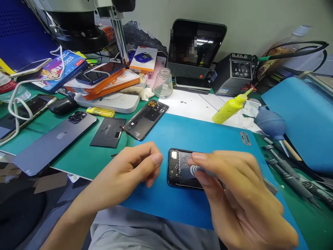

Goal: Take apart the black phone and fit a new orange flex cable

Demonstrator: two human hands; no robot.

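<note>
An opened black phone [172, 175], its inner frame showing, lies on the blue mat. Over its right part, my right hand [241, 194] pinches a slim screwdriver [193, 169] between thumb and fingers. Only the tool's ringed, round end shows; its shaft and tip are hidden behind the fingers. My left hand [137, 166] is curled closed at the phone's left side, apart from it, and nothing shows in its fingers. Past the left hand are a removed phone back cover [145, 119] and a flat black battery [108, 132].
A dark phone [56, 140] lies at the left, near a yellow lighter [100, 111]. A yellow squeeze bottle [230, 109], a blue air blower [270, 122] and several tweezers or pens [291, 173] lie right. A microscope [78, 27], glass jar [163, 83] and screen [196, 45] stand behind.
</note>
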